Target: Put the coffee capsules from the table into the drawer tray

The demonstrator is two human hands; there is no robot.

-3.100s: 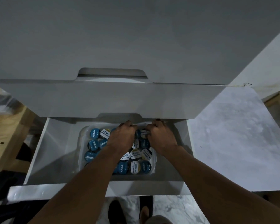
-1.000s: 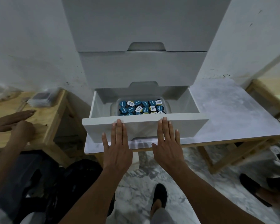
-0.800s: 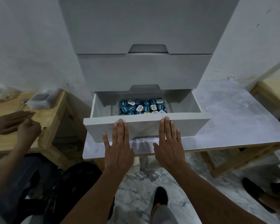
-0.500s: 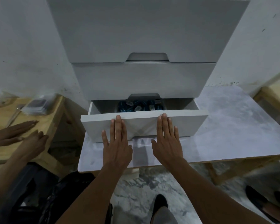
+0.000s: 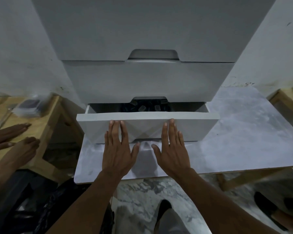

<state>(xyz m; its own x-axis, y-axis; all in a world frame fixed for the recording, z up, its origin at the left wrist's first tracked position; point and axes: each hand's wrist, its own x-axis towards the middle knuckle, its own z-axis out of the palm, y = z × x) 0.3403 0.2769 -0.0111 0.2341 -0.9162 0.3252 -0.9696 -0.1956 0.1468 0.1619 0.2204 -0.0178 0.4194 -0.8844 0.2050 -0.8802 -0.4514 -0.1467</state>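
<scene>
Our left hand (image 5: 116, 149) and right hand (image 5: 172, 149) lie flat with straight fingers against the white panel front of the bottom drawer (image 5: 193, 127) in the tall white drawer cabinet (image 5: 147, 81). Both hands are spread and pressing, and neither holds anything.

Over the last second the drawer has slid most of the way in. A second ago the rows of blue and white foil-topped coffee capsules (image 5: 142, 108) were in plain sight. Now only a narrow dark slot remains above the panel, and a few lids show dimly in it. The clear plastic tray that held them is lost in that shadow, so we judge that the capsules sit in it, inside the drawer.

We take the loading to be finished, with only the last push home to go. The cabinet stands on a grey marble-patterned tabletop (image 5: 243, 132). At the left, another person's hands (image 5: 10, 134) rest on a light wooden table (image 5: 44, 115).
</scene>
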